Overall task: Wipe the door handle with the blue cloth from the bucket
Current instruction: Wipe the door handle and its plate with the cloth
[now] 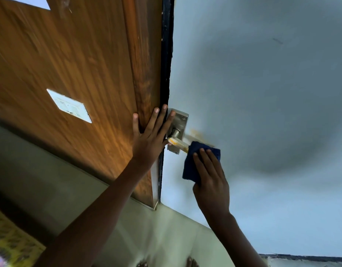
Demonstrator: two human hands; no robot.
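Note:
The metal door handle (177, 143) with yellowish smears juts from its steel backplate (179, 122) on the pale blue door (262, 93). My right hand (211, 177) presses a folded blue cloth (193, 162) over the free end of the lever, fingers spread on top of the cloth. My left hand (151, 137) lies flat with fingers apart against the door's dark edge (166, 54) and the wooden frame, its fingertips reaching the backplate. No bucket is in view.
A brown wooden panel (79, 64) with a white switch plate (69, 106) fills the left. Yellowish marks stain the door just right of the handle. Light floor tiles (166, 237) lie below, with my toes at the bottom edge and a yellow patterned mat (10, 245) at the lower left.

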